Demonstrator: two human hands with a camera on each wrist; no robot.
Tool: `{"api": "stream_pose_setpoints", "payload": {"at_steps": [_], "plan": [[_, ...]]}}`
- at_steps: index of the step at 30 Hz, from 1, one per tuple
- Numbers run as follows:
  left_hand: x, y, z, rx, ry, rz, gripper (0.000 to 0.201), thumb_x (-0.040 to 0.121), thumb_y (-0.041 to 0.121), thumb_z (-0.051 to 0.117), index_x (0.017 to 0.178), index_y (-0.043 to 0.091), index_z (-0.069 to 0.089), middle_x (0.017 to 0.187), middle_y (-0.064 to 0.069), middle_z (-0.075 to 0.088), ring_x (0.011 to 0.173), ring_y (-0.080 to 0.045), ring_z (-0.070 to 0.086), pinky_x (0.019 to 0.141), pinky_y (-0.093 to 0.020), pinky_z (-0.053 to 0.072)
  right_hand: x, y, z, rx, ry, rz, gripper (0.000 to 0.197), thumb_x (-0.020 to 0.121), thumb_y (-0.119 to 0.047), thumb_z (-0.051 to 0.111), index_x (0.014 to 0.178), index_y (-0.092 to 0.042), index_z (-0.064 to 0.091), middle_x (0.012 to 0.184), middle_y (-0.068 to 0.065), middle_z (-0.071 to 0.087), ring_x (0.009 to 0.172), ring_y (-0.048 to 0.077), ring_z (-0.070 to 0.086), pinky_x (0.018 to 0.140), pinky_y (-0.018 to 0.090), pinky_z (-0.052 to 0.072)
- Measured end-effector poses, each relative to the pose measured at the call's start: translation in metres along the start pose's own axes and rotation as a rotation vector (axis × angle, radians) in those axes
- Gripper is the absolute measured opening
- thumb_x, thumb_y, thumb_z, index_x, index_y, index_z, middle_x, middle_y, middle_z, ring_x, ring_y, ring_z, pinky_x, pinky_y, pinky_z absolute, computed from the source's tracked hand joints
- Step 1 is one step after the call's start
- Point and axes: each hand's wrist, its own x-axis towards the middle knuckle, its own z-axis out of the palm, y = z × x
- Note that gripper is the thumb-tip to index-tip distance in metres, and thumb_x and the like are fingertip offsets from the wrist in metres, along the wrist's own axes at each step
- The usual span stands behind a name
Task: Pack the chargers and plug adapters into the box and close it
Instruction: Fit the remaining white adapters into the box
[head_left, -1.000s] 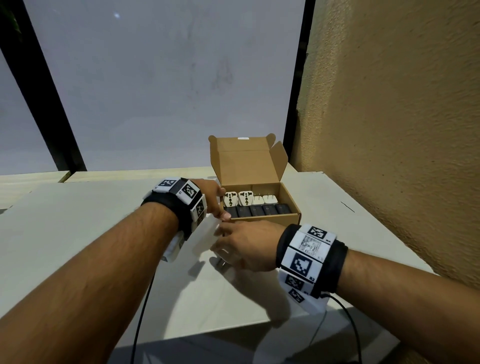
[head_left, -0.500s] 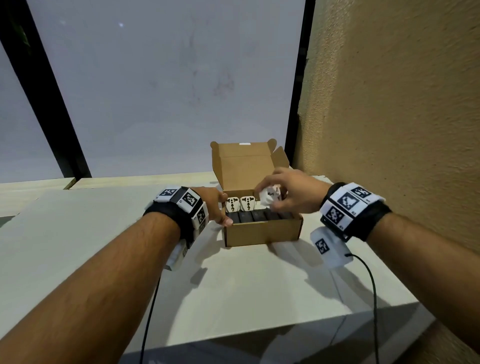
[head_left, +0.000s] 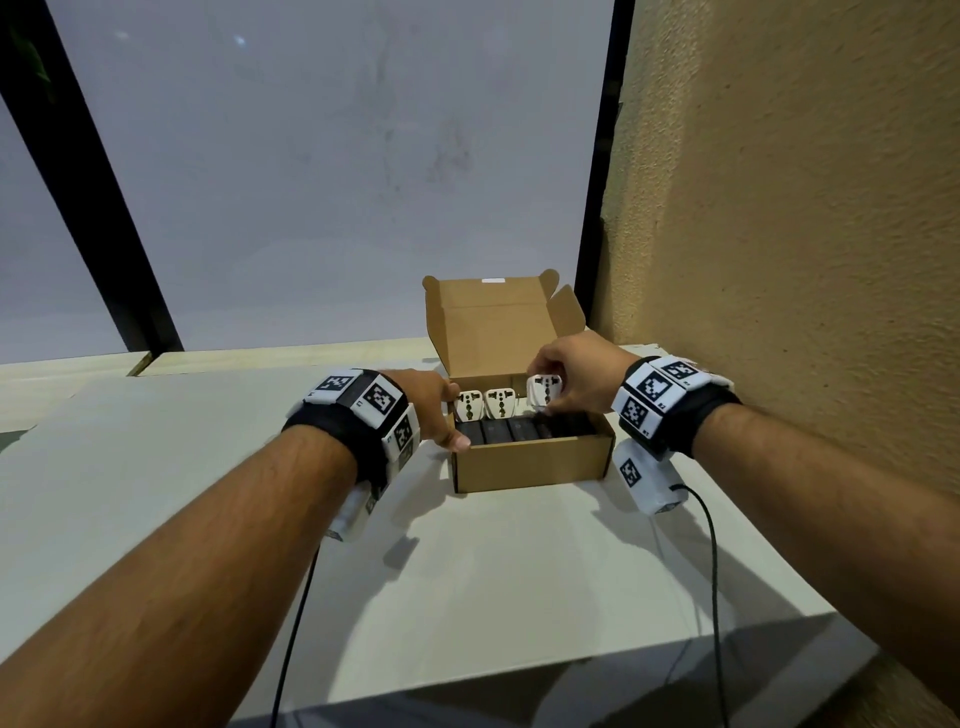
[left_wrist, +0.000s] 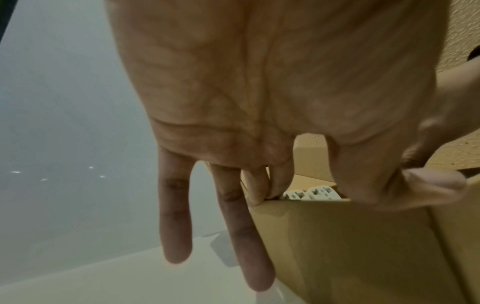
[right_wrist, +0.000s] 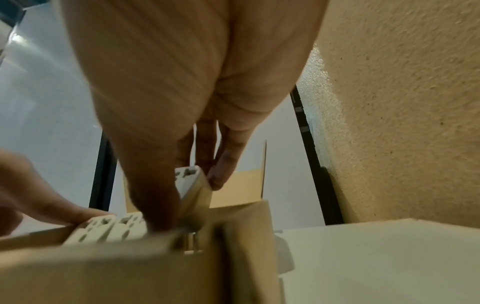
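An open cardboard box (head_left: 530, 462) stands on the white table, lid flap up behind it. A row of black chargers (head_left: 519, 428) fills its front. Two white plug adapters (head_left: 485, 404) stand upright at the back left. My right hand (head_left: 566, 387) pinches a third white plug adapter (head_left: 544, 389) just above the back row, right of those two; the right wrist view shows that adapter (right_wrist: 188, 181) between thumb and fingers. My left hand (head_left: 441, 415) holds the box's left wall (left_wrist: 324, 236), thumb on the front corner, two fingers hooked over the rim, two hanging straight outside.
A rough tan wall (head_left: 779, 234) rises close on the right of the box. A frosted window with black frames (head_left: 597, 182) stands behind. The white table (head_left: 467, 597) stretches toward me and to the left; its front edge (head_left: 571, 660) is near. Wrist cables hang off it.
My right hand picked up a white adapter from the table in front of the box and carried it over the box, lowering it toward the back row. The left hand stayed on the box's left side.
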Motion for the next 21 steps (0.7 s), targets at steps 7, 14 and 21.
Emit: {"api": "stream_pose_setpoints", "payload": {"at_steps": [7,14,21], "plan": [[0.001,-0.001,0.001,-0.004,-0.005,-0.001,0.087,0.081,0.055,0.066,0.153,0.025,0.025,0.132,-0.005,0.061,0.125,-0.022,0.054,0.104,-0.033,0.036,0.010,-0.006,0.003,-0.030,-0.040,0.003,0.055,0.068,-0.026,0.085,0.120,-0.022,0.066,0.116,0.000,0.069,0.097,0.013,0.061,0.079,0.019,0.041],[0.004,-0.003,0.003,-0.030,0.010,-0.004,0.087,0.080,0.055,0.067,0.152,0.027,0.026,0.123,-0.006,0.064,0.121,-0.023,0.055,0.099,-0.031,0.037,0.020,-0.005,0.013,-0.051,-0.090,-0.003,0.058,0.077,-0.023,0.078,0.131,-0.018,0.058,0.122,0.004,0.066,0.110,0.020,0.059,0.084,0.021,0.039],[0.007,-0.003,0.002,-0.019,0.004,-0.005,0.087,0.080,0.056,0.067,0.152,0.028,0.027,0.126,-0.006,0.063,0.121,-0.023,0.056,0.101,-0.033,0.037,0.019,0.003,0.022,0.085,-0.050,0.025,0.042,0.089,-0.009,0.064,0.131,-0.015,0.059,0.124,0.003,0.067,0.110,0.017,0.064,0.098,0.027,0.047]]}}
